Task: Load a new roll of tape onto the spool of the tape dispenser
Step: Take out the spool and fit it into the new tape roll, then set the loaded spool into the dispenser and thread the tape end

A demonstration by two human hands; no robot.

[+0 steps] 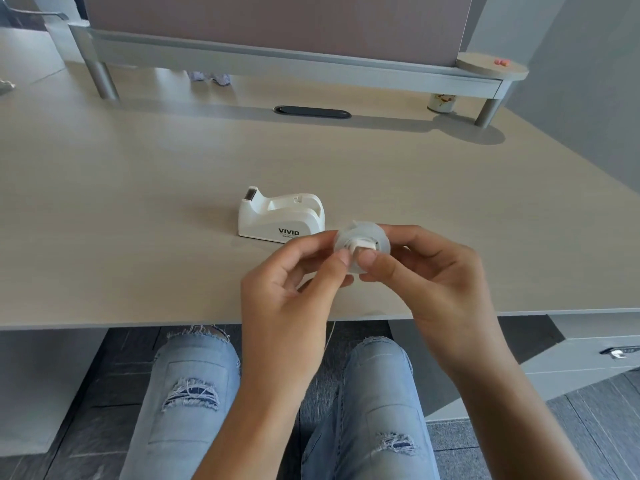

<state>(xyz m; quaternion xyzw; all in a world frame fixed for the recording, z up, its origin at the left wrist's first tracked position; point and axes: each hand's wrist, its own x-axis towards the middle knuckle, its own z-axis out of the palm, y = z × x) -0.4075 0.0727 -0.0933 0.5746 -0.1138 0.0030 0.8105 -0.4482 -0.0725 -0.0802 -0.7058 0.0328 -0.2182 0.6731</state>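
Observation:
A white tape dispenser (281,216) marked VIVID stands on the desk, its cradle empty and its cutter at the left end. Just right of it and nearer to me, both hands hold a clear roll of tape (360,244) above the desk. A white spool (362,244) sits in the roll's centre hole. My right hand (436,285) grips the roll around its rim, thumb on the front face. My left hand (294,292) pinches at the spool with thumb and forefinger.
The light wood desk (138,220) has its front edge right under my wrists. A monitor shelf (277,60) on round legs spans the back, with a small printed cup (440,102) under its right end and a dark cable slot (311,112) at the middle.

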